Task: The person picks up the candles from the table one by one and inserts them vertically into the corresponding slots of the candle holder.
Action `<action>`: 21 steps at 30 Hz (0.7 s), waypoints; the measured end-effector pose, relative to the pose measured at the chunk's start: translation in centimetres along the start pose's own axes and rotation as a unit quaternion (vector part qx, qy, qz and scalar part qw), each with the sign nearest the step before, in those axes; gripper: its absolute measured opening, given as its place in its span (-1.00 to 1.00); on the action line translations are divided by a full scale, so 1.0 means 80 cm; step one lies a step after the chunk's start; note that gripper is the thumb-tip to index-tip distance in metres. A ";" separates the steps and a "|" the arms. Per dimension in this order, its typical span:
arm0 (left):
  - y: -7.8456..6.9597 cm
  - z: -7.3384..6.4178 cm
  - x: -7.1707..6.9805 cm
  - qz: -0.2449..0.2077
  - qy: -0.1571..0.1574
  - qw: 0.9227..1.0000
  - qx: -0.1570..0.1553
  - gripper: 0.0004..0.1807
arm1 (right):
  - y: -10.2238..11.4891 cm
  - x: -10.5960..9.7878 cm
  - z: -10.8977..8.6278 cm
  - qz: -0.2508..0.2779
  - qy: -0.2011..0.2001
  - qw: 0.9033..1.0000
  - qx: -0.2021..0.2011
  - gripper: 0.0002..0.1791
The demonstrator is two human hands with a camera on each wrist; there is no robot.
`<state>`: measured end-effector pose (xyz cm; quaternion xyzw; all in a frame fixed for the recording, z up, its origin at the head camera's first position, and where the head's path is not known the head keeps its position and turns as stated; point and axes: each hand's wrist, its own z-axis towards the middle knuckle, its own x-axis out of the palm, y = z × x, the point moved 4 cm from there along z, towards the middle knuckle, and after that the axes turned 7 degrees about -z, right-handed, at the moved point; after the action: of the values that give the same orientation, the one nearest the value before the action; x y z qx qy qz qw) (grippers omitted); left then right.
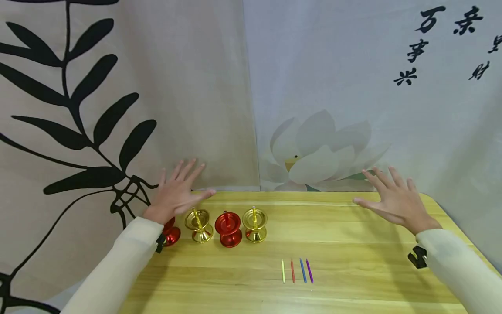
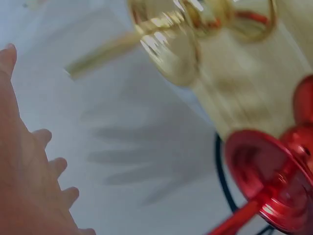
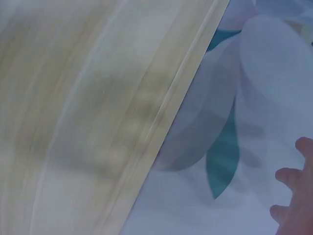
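Note:
My left hand (image 1: 176,192) is spread in the air above the far-left part of the table, holding nothing. Below it a red candle holder (image 1: 172,236) is partly hidden by the wrist; the left wrist view shows a red candle (image 2: 235,218) in a red holder (image 2: 259,171). To its right stand a gold holder (image 1: 202,236) with a yellow candle, a red holder (image 1: 230,237) and another gold holder (image 1: 256,236) with a yellow candle (image 1: 254,216). Raised over the table's far right, my right hand (image 1: 396,203) has spread fingers and holds nothing.
On the wooden table (image 1: 353,261) lie thin candles: yellow (image 1: 283,271), red (image 1: 292,271), blue (image 1: 303,271) and purple (image 1: 310,271). A cloth backdrop (image 1: 204,87) with printed leaves, a lotus and characters hangs behind the table's back edge.

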<state>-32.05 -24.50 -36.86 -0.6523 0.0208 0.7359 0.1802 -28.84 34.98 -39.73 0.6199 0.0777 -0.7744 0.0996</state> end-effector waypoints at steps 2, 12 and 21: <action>-0.015 -0.006 -0.004 0.004 -0.007 1.000 0.015 0.12 | 0.010 -0.004 -0.005 0.001 -0.017 1.000 -0.011 0.14; -0.098 -0.053 -0.005 -0.007 -0.047 0.994 0.095 0.17 | 0.062 -0.002 -0.040 -0.006 -0.080 0.994 -0.072 0.15; -0.171 -0.102 0.025 -0.074 -0.099 0.980 0.156 0.19 | 0.119 0.008 -0.070 0.026 -0.090 0.990 -0.109 0.15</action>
<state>-20.47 -13.42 -37.20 -0.5400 0.0697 0.7690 0.3348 -21.27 27.08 -41.59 0.5350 0.1361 -0.8111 0.1934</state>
